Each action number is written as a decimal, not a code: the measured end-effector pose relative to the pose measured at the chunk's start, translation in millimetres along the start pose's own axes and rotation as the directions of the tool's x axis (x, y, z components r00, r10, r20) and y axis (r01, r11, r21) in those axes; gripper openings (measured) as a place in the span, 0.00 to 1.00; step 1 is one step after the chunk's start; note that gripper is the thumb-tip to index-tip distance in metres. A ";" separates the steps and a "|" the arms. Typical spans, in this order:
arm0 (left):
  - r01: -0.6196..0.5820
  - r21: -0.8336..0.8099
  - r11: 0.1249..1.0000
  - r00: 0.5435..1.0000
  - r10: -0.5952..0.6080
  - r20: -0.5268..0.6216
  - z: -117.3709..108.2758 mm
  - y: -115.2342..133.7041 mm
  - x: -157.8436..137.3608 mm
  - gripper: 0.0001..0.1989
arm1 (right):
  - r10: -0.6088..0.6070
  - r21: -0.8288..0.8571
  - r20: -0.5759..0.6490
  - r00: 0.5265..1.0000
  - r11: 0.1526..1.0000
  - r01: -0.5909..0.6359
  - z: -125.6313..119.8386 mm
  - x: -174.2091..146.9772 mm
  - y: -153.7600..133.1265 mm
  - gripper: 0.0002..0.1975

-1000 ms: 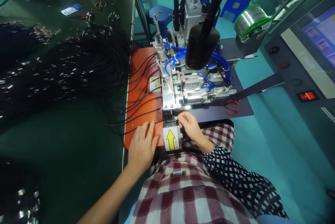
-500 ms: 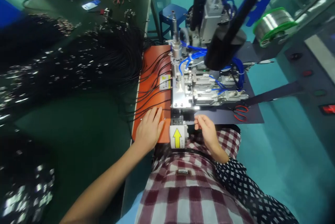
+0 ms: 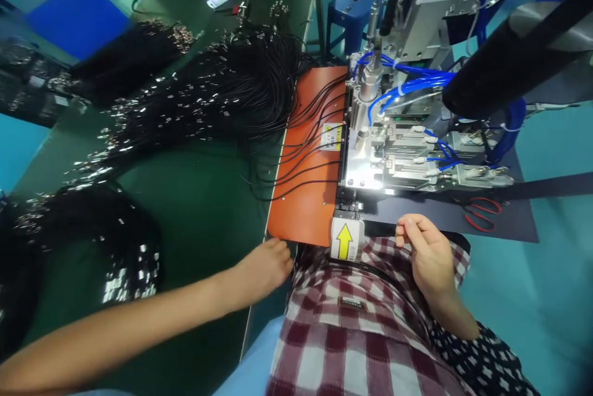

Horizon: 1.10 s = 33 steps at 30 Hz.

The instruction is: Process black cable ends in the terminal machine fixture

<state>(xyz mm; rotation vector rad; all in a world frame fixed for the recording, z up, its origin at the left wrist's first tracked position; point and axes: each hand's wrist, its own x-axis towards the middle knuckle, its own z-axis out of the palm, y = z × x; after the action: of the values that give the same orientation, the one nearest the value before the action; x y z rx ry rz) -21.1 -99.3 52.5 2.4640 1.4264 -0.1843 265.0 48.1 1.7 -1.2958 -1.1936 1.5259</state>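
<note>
Currently just beside the near corner of the orange sheet [image 3: 301,223], at the edge of the green table [image 3: 204,198]: left hand [image 3: 262,272], with fingers loosely curled toward the palm and tips turned out of sight. Impossible to make out how fully closed, or with what inside. Well apart from it, to the right of the white block [image 3: 347,238] with 1 yellow arrow: right hand [image 3: 428,254], raised near the checked cloth [image 3: 347,346] over the lap, with fingers bent and thumb drawn in near the forefinger. No telling about full contact between those tips, or about anything small pinched there.

Across the orange sheet, side by side with gaps between: black cables [image 3: 310,182], running from the table side to the silver machine [image 3: 370,170]. Farther left, heaped on the green table: thick bundle of black cables [image 3: 273,87]. On the dark plate [image 3: 435,210], beyond the right hand: red-handled tool [image 3: 485,201].
</note>
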 end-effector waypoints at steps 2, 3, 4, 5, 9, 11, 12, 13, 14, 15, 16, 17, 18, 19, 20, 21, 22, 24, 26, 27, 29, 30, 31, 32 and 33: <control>0.052 -0.093 0.994 0.976 -0.071 -0.204 -27.7 -6.6 0.0 0.14 | -0.031 -0.058 0.039 0.999 0.998 0.033 4.7 -7.3 -7.9 0.08; 0.116 -0.173 0.978 0.941 -0.163 -0.296 -40.3 -10.1 0.5 0.14 | -0.040 -0.080 0.064 0.997 0.996 0.045 7.9 -11.2 -12.1 0.07; 0.170 -0.253 0.953 0.887 -0.259 -0.382 -49.8 -12.9 1.5 0.13 | -0.041 -0.087 0.105 0.994 0.995 0.051 11.8 -14.8 -16.1 0.06; 0.194 -0.313 0.930 0.844 -0.321 -0.429 -54.9 -14.7 3.4 0.12 | -0.027 -0.084 0.165 0.986 0.996 0.041 16.3 -18.0 -19.8 0.05; 0.130 -0.398 0.908 0.817 -0.325 -0.476 -35.5 -10.5 22.2 0.09 | 0.008 0.036 0.352 0.936 0.999 -0.022 36.3 -23.2 -27.9 0.16; 0.092 -0.411 0.907 0.845 -0.290 -0.451 -19.1 -3.5 35.6 0.09 | 0.038 0.124 0.342 0.939 0.989 -0.085 43.3 -22.2 -27.2 0.11; 0.085 -0.419 0.904 0.860 -0.279 -0.428 -14.2 0.8 42.4 0.08 | 0.051 0.154 0.325 0.944 0.982 -0.106 45.6 -21.7 -25.8 0.07; 0.084 -0.431 0.898 0.878 -0.271 -0.395 -12.2 5.5 49.0 0.08 | 0.063 0.175 0.309 0.949 0.977 -0.122 46.9 -21.4 -24.0 0.06; 0.084 -0.453 0.888 0.897 -0.265 -0.353 -13.2 10.4 55.5 0.08 | 0.068 0.180 0.298 0.952 0.975 -0.126 47.6 -21.5 -22.0 0.06; 0.082 -0.489 0.868 0.915 -0.260 -0.308 -16.7 15.5 62.0 0.09 | 0.065 0.169 0.292 0.954 0.978 -0.119 47.6 -21.8 -20.2 0.06; 0.082 -0.545 0.835 0.930 -0.260 -0.259 -21.8 20.4 68.4 0.10 | 0.053 0.143 0.290 0.955 0.985 -0.098 47.0 -22.4 -18.8 0.05; 0.077 -0.612 0.787 0.940 -0.263 -0.220 -27.4 24.9 74.7 0.11 | 0.032 0.102 0.288 0.957 0.993 -0.064 45.9 -23.0 -18.1 0.05; 0.074 -0.682 0.727 0.944 -0.272 -0.188 -32.6 28.8 80.8 0.11 | 0.003 0.056 0.288 0.958 0.998 -0.020 44.4 -23.6 -18.0 0.05; 0.069 -0.740 0.669 0.944 -0.284 -0.169 -36.6 31.9 86.4 0.10 | -0.029 0.010 0.289 0.957 1.000 0.028 42.6 -24.1 -18.7 0.04; 0.062 -0.783 0.619 0.940 -0.300 -0.163 -39.1 34.1 91.5 0.09 | -0.061 -0.029 0.292 0.955 0.997 0.072 40.6 -24.3 -19.9 0.04; 0.056 -0.813 0.579 0.934 -0.318 -0.162 -39.9 35.5 95.9 0.08 | -0.089 -0.060 0.293 0.952 0.992 0.111 38.7 -24.4 -21.4 0.04; 0.047 -0.835 0.548 0.927 -0.335 -0.168 -39.1 36.3 99.6 0.08 | -0.115 -0.086 0.291 0.950 0.986 0.146 37.0 -24.3 -23.1 0.04; 0.030 -0.872 0.488 0.913 -0.369 -0.176 -34.7 36.8 105.1 0.09 | -0.165 -0.133 0.275 0.947 0.969 0.208 35.0 -23.9 -25.6 0.04; 0.024 -0.910 0.415 0.896 -0.413 -0.165 -29.3 37.1 108.5 0.09 | -0.211 -0.168 0.249 0.945 0.952 0.256 34.7 -23.3 -26.4 0.06; 0.025 -0.924 0.382 0.886 -0.437 -0.157 -27.0 37.4 109.6 0.09 | -0.227 -0.175 0.237 0.945 0.946 0.271 34.8 -22.9 -26.2 0.06; 0.037 -0.936 0.350 0.867 -0.476 -0.144 -23.8 38.0 110.9 0.10 | -0.225 -0.174 0.235 0.946 0.947 0.269 34.8 -21.3 -25.3 0.07; 0.042 -0.935 0.353 0.861 -0.487 -0.145 -22.7 38.2 111.2 0.10 | -0.204 -0.166 0.242 0.949 0.955 0.247 34.4 -20.1 -24.8 0.07; 0.047 -0.929 0.368 0.857 -0.493 -0.152 -21.8 38.3 111.2 0.10 | -0.172 -0.151 0.247 0.954 0.965 0.213 33.5 -18.6 -24.4 0.08; 0.054 -0.920 0.388 0.855 -0.494 -0.158 -21.1 38.3 111.0 0.11 | -0.138 -0.130 0.247 0.959 0.976 0.174 32.4 -17.0 -24.3 0.09; 0.061 -0.909 0.412 0.854 -0.493 -0.166 -20.5 38.3 110.7 0.11 | -0.112 -0.110 0.241 0.964 0.984 0.141 31.1 -15.3 -24.4 0.08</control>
<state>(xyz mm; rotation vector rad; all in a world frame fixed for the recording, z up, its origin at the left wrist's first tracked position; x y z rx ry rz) 66.9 -19.3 51.1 1.3660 1.5164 0.8871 236.7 34.4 30.3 -1.1165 -1.5157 1.5617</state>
